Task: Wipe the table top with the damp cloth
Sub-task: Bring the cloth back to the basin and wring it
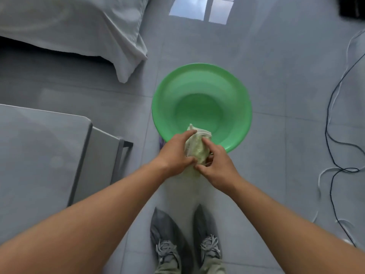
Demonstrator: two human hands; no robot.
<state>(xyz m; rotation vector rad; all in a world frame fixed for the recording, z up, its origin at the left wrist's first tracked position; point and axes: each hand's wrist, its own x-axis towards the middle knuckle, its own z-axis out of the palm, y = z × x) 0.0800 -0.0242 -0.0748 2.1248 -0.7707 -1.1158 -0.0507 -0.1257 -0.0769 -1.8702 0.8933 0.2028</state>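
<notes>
Both hands grip the cloth. The left hand (175, 153) wraps it from the left, and the right hand (217, 169) pinches its near part from the right, so that the two almost touch. The cloth (197, 149) is a bunched, pale yellow-green roll. Its long axis runs away from the person, and its far end hangs over the near rim of the green basin (233, 95), which stands on the floor. I cannot tell whether it drips. The grey counter (35, 151) lies well apart to the left of the hands, so the left hand is nearer. The next move is probably to carry the cloth leftward.
</notes>
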